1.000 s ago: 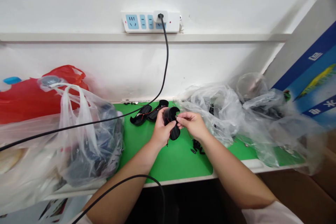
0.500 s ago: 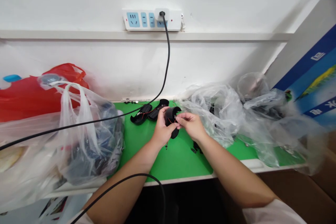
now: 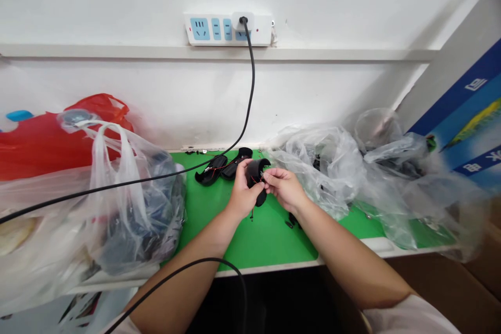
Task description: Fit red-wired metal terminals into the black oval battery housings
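My left hand [image 3: 243, 190] is wrapped round a black plastic housing [image 3: 256, 169] with a curved rim, held above the green mat [image 3: 250, 248]. Thin red wires run across the housing, and one dangles below it with a small end piece. At the housing's right side, the fingertips of my right hand [image 3: 285, 187] are pinched together by the wires; what they grip is too small to make out. Behind my left hand lie two similar black housings [image 3: 211, 171] on the mat, with red wire between them.
Clear plastic bags [image 3: 321, 162] with dark parts lie at right. A filled plastic bag [image 3: 136, 209] and a red bag [image 3: 50, 141] stand at left. A black cable [image 3: 250, 94] hangs from the power strip [image 3: 223, 30] across the workspace. Small black parts [image 3: 291, 222] lie near my right wrist.
Both hands hold nearly the same pose at the housing. The dangling wire end below it has swung slightly to the right.
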Action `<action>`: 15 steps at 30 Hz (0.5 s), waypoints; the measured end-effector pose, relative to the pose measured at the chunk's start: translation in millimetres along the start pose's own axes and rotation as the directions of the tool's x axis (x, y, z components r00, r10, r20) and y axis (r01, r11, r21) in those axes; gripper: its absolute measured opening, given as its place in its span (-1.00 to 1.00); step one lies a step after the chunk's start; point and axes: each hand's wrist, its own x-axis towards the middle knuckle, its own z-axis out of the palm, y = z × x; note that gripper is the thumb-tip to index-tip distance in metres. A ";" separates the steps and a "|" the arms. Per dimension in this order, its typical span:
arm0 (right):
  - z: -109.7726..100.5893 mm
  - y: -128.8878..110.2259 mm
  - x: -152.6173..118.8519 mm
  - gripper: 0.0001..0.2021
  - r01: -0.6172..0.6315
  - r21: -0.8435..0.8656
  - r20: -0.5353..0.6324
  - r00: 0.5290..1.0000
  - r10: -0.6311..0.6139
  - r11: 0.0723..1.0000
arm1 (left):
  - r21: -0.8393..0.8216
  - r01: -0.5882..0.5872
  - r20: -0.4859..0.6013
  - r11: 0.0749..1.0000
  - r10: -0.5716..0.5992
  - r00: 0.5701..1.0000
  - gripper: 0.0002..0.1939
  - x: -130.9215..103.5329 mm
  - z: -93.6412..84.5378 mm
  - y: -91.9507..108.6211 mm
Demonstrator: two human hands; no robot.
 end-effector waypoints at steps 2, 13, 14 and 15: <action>0.0 1.1 0.4 -0.67 0.004 0.009 -0.001 1.000 -0.004 1.000 | -0.010 0.008 0.000 1.000 -0.008 1.000 -0.34 -0.2 0.6 0.7; 6.2 4.7 0.1 -0.69 0.018 0.015 -0.076 0.997 -0.017 1.000 | -0.007 0.037 -0.001 0.999 -0.037 0.999 -0.36 -1.8 1.7 4.7; 6.5 5.0 0.1 -0.69 0.023 0.016 -0.079 0.997 -0.021 1.000 | -0.005 0.038 -0.002 0.999 -0.038 0.999 -0.37 -1.8 1.7 4.7; 6.7 5.5 0.2 -0.69 0.028 0.016 -0.080 0.996 -0.026 0.999 | -0.002 0.039 -0.004 0.999 -0.039 0.999 -0.37 -1.7 1.6 4.7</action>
